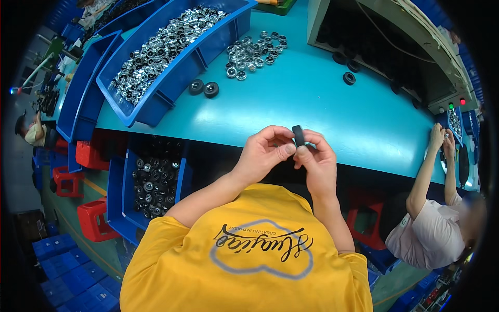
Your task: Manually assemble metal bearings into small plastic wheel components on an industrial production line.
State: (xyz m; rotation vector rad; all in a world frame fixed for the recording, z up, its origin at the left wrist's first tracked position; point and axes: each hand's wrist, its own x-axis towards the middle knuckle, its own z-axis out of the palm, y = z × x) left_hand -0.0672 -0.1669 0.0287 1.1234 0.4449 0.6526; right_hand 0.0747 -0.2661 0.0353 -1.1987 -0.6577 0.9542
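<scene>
Over the near edge of the blue-green table, a small black rubber tyre [298, 136] stands on edge between my fingertips. My left hand [266, 152] pinches it from the left with thumb and fingers. From the other side, my right hand [317, 160] also grips it, its thumb low on the tyre. Whether a hub sits inside the tyre cannot be seen. Beyond my hands lies a loose group of shiny clear-and-black wheel hubs [254, 54]. Two black wheels [211, 89] rest left of centre, beside a long blue bin [150, 115] heaped with hubs.
Several black tyres [349, 78] lie by the opening of a large machine [400, 78] at the right. Below the table's left side, a blue crate [129, 205] holds dark wheels. Red stools [93, 221] stand left. A co-worker [431, 229] sits at the right.
</scene>
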